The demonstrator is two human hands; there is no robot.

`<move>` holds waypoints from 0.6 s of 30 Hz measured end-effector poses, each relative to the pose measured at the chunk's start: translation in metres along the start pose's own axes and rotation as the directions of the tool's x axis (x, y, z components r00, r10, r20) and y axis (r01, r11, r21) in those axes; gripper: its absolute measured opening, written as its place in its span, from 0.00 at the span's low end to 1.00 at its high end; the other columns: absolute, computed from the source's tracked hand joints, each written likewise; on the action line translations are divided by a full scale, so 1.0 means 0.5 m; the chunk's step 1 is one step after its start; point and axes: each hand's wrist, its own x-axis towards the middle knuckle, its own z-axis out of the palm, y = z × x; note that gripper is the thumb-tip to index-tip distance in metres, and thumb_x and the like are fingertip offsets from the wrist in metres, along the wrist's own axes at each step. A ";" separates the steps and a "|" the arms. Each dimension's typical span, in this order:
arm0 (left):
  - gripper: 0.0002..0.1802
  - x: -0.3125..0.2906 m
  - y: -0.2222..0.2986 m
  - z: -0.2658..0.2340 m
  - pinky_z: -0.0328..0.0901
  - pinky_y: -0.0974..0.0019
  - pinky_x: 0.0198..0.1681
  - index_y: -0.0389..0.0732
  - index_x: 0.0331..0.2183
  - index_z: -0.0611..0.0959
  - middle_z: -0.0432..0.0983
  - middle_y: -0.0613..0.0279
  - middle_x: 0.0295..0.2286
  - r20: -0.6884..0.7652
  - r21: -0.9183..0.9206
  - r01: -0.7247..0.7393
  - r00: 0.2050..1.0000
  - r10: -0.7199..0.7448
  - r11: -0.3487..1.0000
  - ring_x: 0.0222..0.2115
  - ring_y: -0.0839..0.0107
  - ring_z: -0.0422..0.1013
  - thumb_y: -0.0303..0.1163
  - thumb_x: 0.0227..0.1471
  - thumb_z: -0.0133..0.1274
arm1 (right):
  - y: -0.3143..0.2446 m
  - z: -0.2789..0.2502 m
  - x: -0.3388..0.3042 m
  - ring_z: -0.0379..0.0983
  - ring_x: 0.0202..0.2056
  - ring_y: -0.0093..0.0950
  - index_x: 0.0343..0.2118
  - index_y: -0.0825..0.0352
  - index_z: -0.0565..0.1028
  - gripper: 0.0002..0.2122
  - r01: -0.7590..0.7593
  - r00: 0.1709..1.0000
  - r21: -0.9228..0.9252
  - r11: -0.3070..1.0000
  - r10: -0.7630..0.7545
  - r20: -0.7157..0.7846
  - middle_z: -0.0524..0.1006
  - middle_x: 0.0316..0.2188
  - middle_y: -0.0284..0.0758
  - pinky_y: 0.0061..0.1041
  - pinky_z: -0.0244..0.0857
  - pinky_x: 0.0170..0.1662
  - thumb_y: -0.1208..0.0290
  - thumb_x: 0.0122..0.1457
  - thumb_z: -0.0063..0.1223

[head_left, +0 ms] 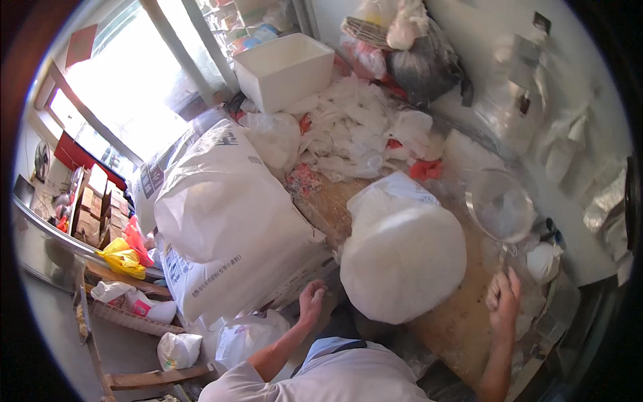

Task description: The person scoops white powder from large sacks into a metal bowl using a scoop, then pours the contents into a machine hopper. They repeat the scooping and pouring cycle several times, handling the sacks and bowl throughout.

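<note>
My left hand (pixel 312 301) is curled closed beside the lower edge of a big white printed sack (pixel 248 254), with nothing visible in its fingers. My right hand (pixel 504 295) is closed at the lower end of the handle of a round metal-rimmed sieve (pixel 501 205) and appears to grip it. Its fingertips are partly blurred. Between my hands, a bulging white sack (pixel 404 264) stands on the floury wooden worktop (pixel 462 328), its rounded side toward me.
Crumpled white bags (pixel 348 127) are heaped at the back, with a white foam box (pixel 284 70) behind them. Stuffed plastic bags (pixel 425 67) lean on the wall. At left are a yellow bag (pixel 124 258) and a basket (pixel 134 318). A small white bag (pixel 543 261) sits right of the sieve.
</note>
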 end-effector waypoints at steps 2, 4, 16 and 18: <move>0.17 0.013 0.002 -0.003 0.64 0.71 0.44 0.33 0.45 0.77 0.78 0.61 0.36 0.065 0.010 0.067 0.996 -0.068 0.998 0.37 0.73 0.71 0.28 0.55 0.47 | -0.001 0.147 0.095 0.51 0.14 0.13 0.38 0.63 0.68 0.04 -0.085 0.996 0.070 0.994 0.083 0.026 0.59 0.18 0.22 0.16 0.44 0.15 0.69 0.64 0.47; 0.17 0.033 0.012 -0.010 0.64 0.71 0.45 0.33 0.45 0.78 0.78 0.60 0.36 0.078 0.008 0.089 0.993 -0.089 0.996 0.38 0.73 0.72 0.28 0.55 0.47 | -0.005 0.303 0.195 0.50 0.13 0.11 0.33 0.60 0.70 0.04 -0.046 0.956 0.092 0.995 0.017 0.293 0.57 0.16 0.19 0.13 0.41 0.14 0.69 0.65 0.47; 0.10 0.131 -0.023 -0.137 0.64 0.71 0.33 0.35 0.35 0.78 0.75 0.63 0.28 0.050 -0.012 0.229 0.972 -0.228 0.973 0.29 0.76 0.69 0.32 0.57 0.48 | -0.050 0.969 0.396 0.76 0.30 0.23 0.61 0.64 0.57 0.28 0.209 0.240 0.260 0.943 -0.307 0.921 0.76 0.44 0.35 0.21 0.68 0.29 0.53 0.64 0.49; 0.09 0.130 -0.046 -0.148 0.63 0.71 0.29 0.36 0.30 0.76 0.72 0.65 0.23 0.104 0.034 0.257 0.960 -0.259 0.966 0.25 0.77 0.67 0.32 0.57 0.49 | -0.035 0.921 0.351 0.75 0.29 0.22 0.58 0.66 0.64 0.27 0.296 0.266 0.080 0.952 -0.163 0.950 0.77 0.40 0.33 0.23 0.68 0.29 0.53 0.63 0.50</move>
